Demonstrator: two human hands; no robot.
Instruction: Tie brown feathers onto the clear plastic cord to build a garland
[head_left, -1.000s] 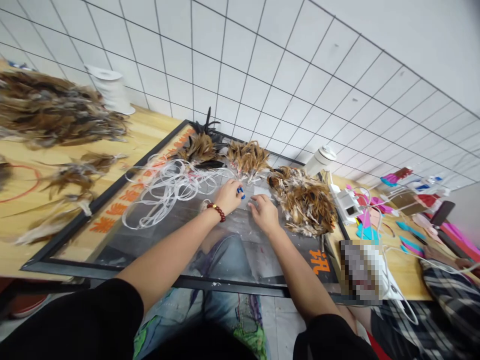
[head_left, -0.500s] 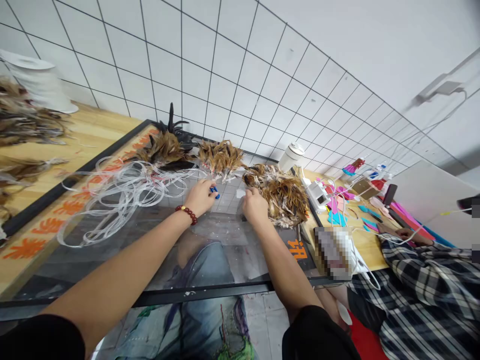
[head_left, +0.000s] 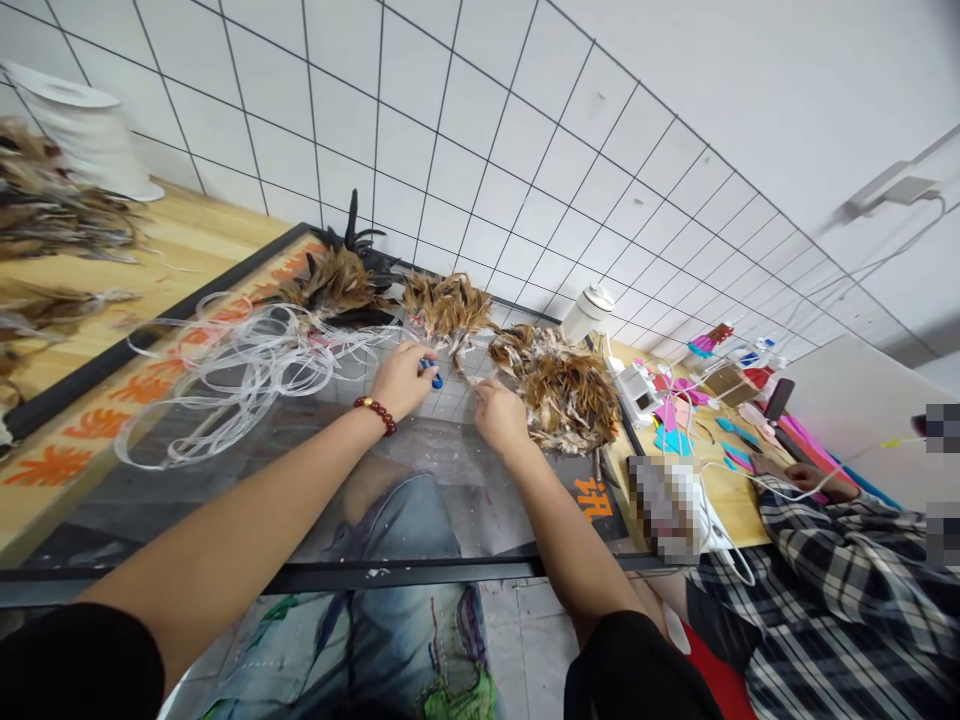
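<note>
While holding a blue object (head_left: 433, 373) in left fingers (head_left: 421, 357), pinching a feather (head_left: 462, 369) in right fingers (head_left: 486, 388). Looks slim, brown, slightly curved

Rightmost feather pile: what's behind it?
Behind the feather pile is a white bottle, its lid and upper body showing, with the tiled wall beyond. The bottle's base is covered by the feathers, so anything else low down there can't be seen.

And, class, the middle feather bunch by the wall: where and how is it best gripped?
Probably pinch the middle feather bunch by its pale ends, coming from the near side: these lie nearest the camera, while loose brown tips fan toward the wall.
</note>
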